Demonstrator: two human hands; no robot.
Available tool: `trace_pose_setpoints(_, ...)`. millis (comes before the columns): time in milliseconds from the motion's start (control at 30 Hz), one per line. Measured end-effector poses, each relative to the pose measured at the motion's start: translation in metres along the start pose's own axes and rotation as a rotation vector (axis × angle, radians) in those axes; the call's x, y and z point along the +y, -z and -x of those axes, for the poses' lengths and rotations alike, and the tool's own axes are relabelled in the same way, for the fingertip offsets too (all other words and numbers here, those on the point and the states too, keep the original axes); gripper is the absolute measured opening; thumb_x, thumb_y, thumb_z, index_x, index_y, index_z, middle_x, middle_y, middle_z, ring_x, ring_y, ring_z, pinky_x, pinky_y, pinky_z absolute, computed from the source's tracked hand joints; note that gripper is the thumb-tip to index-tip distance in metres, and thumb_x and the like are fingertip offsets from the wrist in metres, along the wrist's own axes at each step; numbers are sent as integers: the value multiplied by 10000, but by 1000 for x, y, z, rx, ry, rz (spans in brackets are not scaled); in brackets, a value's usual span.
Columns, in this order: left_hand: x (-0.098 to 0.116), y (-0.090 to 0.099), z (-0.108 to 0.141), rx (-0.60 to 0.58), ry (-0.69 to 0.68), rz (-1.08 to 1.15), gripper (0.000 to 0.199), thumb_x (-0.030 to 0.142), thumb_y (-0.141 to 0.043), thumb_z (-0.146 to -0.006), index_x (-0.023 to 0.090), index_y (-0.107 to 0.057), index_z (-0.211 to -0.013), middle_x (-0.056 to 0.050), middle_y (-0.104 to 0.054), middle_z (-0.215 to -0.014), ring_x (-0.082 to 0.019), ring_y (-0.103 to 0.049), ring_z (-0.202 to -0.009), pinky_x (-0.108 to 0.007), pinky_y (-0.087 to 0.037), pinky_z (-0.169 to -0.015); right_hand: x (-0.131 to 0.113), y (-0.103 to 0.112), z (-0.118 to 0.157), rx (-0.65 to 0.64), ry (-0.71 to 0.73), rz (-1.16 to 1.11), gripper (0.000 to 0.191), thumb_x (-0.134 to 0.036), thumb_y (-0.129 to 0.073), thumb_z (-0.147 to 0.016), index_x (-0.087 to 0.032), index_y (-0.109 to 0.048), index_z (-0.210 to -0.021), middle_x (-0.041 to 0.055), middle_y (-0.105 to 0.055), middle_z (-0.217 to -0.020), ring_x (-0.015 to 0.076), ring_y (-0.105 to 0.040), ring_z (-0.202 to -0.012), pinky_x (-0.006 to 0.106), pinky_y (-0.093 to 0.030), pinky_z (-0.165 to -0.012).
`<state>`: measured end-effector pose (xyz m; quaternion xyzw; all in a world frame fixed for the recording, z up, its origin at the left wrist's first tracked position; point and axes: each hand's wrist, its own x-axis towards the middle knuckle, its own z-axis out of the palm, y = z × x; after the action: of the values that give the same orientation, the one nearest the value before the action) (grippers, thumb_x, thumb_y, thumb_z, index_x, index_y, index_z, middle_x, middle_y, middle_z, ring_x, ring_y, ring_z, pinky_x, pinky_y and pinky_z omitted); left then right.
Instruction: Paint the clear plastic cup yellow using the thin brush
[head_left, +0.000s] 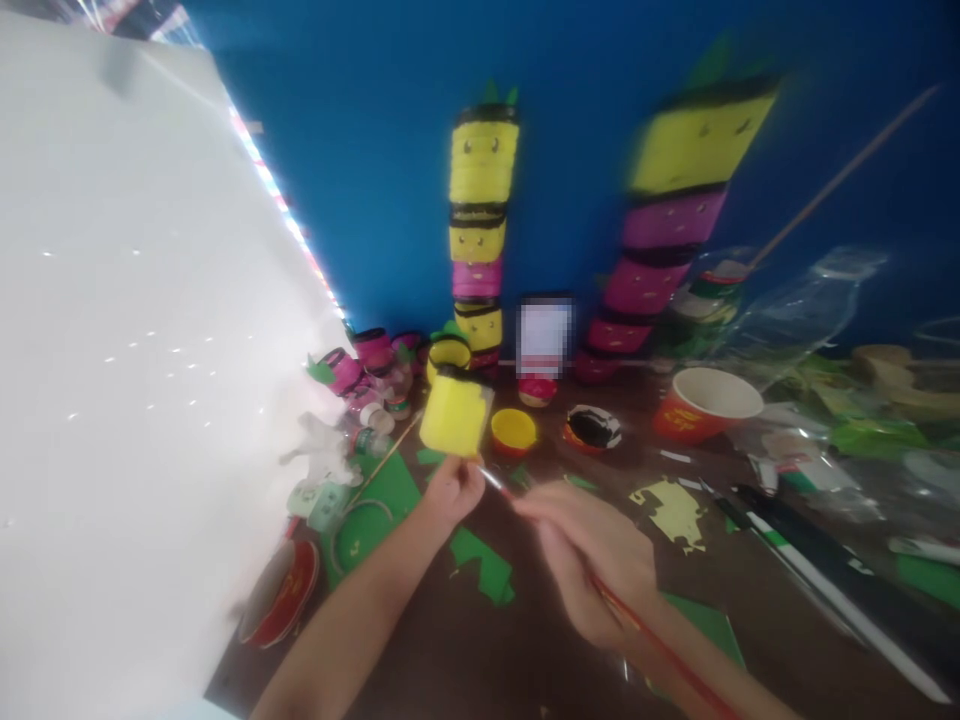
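My left hand (456, 490) is closed on the lower end of a yellow-painted cup (454, 415), which has a dark rim at its top and is tilted slightly. My right hand (592, 555) grips a red-handled paintbrush (499, 484). The brush tip is at the cup's lower edge, close to my left fingertips; whether it touches the cup I cannot tell. Just beyond, a shallow pot of yellow paint (514, 430) stands beside a pot of black paint (592, 427).
Painted yellow and pink cup stacks (484, 160) rise against the blue wall. Pink cups (373, 348) cluster at the left back. A red paper cup (701, 405), clear plastic bottle (817, 300) and black-and-white pens (840, 590) lie right. Green scraps (484, 565) litter the brown table.
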<state>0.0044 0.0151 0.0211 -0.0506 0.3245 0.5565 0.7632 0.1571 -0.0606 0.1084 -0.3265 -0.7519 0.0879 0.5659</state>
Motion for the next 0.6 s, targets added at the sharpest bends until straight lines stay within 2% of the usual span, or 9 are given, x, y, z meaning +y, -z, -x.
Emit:
trace_pose_setpoints(133, 0, -1, 1, 6, 11, 30, 178, 148, -454, -874, 129, -632, -868, -4, -573, -612, -47, -565, -533, -92, -461, -491, 0, 0, 0, 25, 26, -11, 255, -14, -456, -772, -154, -588, -940, 57, -633, -817, 141, -619, -766, 272, -516, -672)
trace_pose_setpoints(300, 0, -1, 0, 15, 21, 41, 224, 129, -414, -888, 128, -633, -841, 7, -554, -588, -44, -548, -500, -103, -463, -487, -1, 2, -2, -15, -5, 0, 228, -33, -449, -789, -170, -594, -900, 46, -637, -802, 134, -621, -741, 268, -517, -663)
trace_pose_setpoints(467, 1, 0, 1, -5, 67, 5, 211, 101, -424, -868, 134, -631, -888, -12, -575, -617, -64, -572, -531, -125, -463, -477, 2, 4, -3, 113, -22, 54, 272, -20, -455, -780, -165, -596, -962, 72, -640, -894, 165, -625, -842, 300, -525, -709)
trace_pose_setpoints(600, 3, 4, 1, -33, 86, -22, 150, 120, -492, -836, 121, -628, -899, -28, -600, -652, -72, -576, -544, -147, -476, -503, 7, 3, -4, 123, -9, 84, 303, -7, -476, -771, -151, -591, -1010, 87, -629, -949, 176, -613, -898, 318, -521, -764)
